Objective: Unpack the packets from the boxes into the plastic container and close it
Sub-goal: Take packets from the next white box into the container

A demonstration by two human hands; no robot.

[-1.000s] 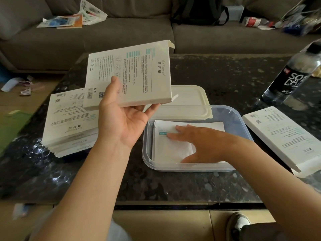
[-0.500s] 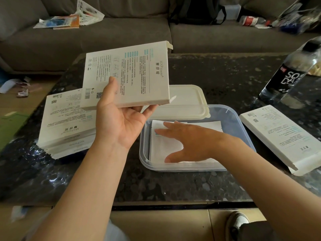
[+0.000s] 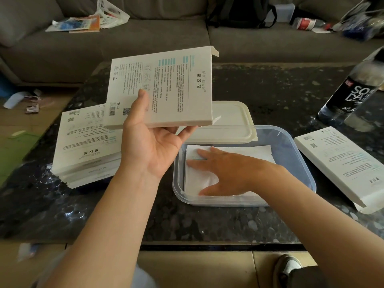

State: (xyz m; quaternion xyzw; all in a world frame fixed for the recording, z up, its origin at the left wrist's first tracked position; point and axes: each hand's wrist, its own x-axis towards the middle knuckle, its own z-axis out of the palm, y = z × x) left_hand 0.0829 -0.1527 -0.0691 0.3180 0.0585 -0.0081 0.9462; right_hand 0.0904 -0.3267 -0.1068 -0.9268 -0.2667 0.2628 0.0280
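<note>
The left hand (image 3: 151, 146) grips a box (image 3: 166, 88) aloft, thumb on top, fingers beneath. The right hand (image 3: 226, 171) lies flat, fingers straight, on the packets (image 3: 199, 179) inside the container (image 3: 299, 154) — lid (image 3: 232, 121) at its twelve o'clock, box stack (image 3: 87, 142) at nine.

white box (image 3: 166, 90) with teal bars in the left hand (image 3: 149, 148); white packets (image 3: 197, 178), clear bluish container (image 3: 299, 154) under the right hand (image 3: 228, 171); black speckled table (image 3: 207, 223).
</note>
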